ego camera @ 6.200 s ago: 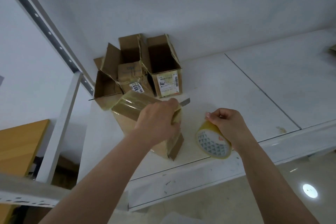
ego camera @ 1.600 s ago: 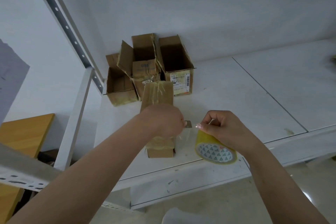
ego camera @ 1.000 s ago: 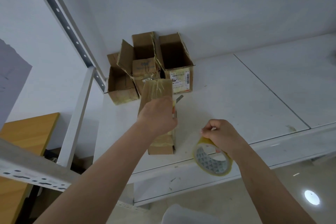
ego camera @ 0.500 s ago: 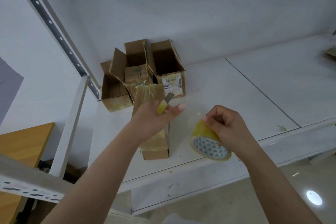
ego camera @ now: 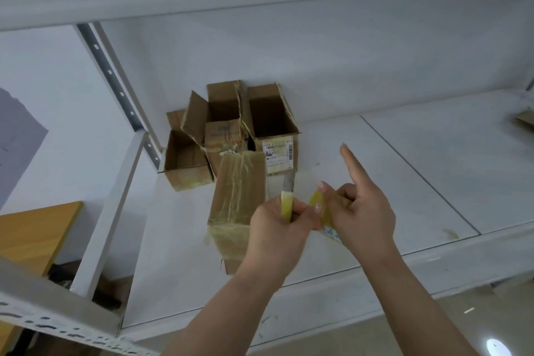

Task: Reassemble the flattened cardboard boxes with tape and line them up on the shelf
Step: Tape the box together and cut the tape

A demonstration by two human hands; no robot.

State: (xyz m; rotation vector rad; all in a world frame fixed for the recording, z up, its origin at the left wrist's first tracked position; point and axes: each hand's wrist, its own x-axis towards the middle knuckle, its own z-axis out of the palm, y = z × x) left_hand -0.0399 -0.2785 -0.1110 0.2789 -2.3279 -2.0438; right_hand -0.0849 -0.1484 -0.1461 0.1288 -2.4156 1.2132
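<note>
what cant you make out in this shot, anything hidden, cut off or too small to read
- Tape roll, head view: mostly hidden behind the left hand and right hand; only a yellow sliver and a patterned corner show.
- Label on the rightmost open box: print too small to read.
- Cardboard piece: cut off by the right edge.
- Taped box: near end partly covered by the left hand.

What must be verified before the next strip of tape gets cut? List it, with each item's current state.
1. Cutter gripped firmly in left hand: ok.
2. Blade pointing up, apart from the fingers: ok.
3. Tape roll held in right hand: ok.
4. Free tape end pulled out: cannot tell.
5. Taped box resting flat on the shelf: ok, though no hand steadies it.
6. Bare shelf space right of the open boxes: ok.
</note>
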